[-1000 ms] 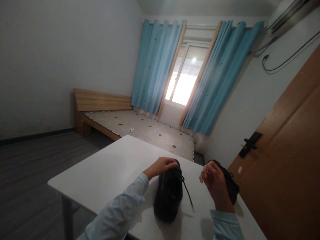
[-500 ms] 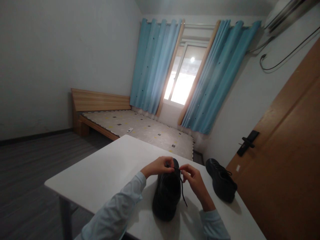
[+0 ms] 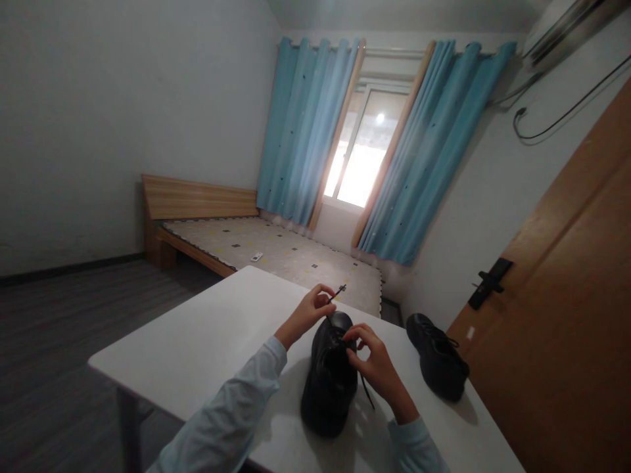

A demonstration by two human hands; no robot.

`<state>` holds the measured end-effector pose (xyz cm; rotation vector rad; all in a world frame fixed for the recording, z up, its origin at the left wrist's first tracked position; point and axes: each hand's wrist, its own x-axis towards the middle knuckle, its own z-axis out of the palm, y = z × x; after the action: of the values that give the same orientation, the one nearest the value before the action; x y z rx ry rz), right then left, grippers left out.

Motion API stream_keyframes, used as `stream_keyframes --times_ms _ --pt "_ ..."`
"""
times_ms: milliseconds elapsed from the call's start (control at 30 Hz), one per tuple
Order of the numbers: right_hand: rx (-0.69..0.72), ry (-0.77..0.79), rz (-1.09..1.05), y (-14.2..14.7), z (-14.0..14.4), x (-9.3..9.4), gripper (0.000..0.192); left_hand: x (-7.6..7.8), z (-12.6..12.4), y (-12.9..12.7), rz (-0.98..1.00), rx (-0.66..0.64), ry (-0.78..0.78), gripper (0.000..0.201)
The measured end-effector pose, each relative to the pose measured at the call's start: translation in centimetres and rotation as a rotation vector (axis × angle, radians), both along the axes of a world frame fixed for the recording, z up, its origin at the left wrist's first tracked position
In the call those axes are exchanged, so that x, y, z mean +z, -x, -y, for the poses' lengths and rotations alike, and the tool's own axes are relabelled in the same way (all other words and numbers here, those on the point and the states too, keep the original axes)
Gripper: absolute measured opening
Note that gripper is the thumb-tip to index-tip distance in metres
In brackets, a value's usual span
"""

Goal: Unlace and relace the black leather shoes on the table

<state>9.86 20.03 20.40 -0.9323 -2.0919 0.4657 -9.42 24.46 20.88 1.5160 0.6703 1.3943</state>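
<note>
A black lace-up shoe (image 3: 329,381) stands on the white table (image 3: 207,341), its toe pointing away from me. My left hand (image 3: 311,309) is raised above the toe end and pinches one end of the black shoelace (image 3: 338,293), pulled taut upward. My right hand (image 3: 371,361) rests on the shoe's lacing, fingers pinched on the other part of the lace, whose loose end hangs down the shoe's right side. A second black shoe (image 3: 438,364) sits apart to the right near the table's edge.
A wooden door (image 3: 566,315) with a dark handle stands close on the right. Beyond the table lie a low wooden bed (image 3: 266,253) with a patterned mattress, blue curtains (image 3: 305,131) around a bright window, and grey floor on the left.
My left hand rose from the shoe's toe, drawing the lace end up and away. My right hand moved left from beside the second shoe onto the near shoe's lacing.
</note>
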Motion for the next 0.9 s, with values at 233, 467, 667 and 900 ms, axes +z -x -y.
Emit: stream_keyframes --times_ms 233,467,667,900 --pt "-0.023 -0.055 0.033 0.1 -0.1 -0.1 0.021 -0.2 -0.5 0.1 -0.082 0.246 -0.063 0.030" --pt "-0.022 -0.155 0.128 0.2 -0.2 -0.1 0.023 -0.1 -0.8 0.6 -0.307 0.647 -0.144 0.017" --pt "-0.009 -0.187 0.188 0.4 0.1 -0.3 0.027 0.4 0.2 -0.1 -0.424 0.118 -0.134 0.014" --pt "-0.026 -0.201 0.207 0.6 0.0 -0.6 0.025 -0.4 0.3 0.0 -0.680 -0.150 -0.319 0.021"
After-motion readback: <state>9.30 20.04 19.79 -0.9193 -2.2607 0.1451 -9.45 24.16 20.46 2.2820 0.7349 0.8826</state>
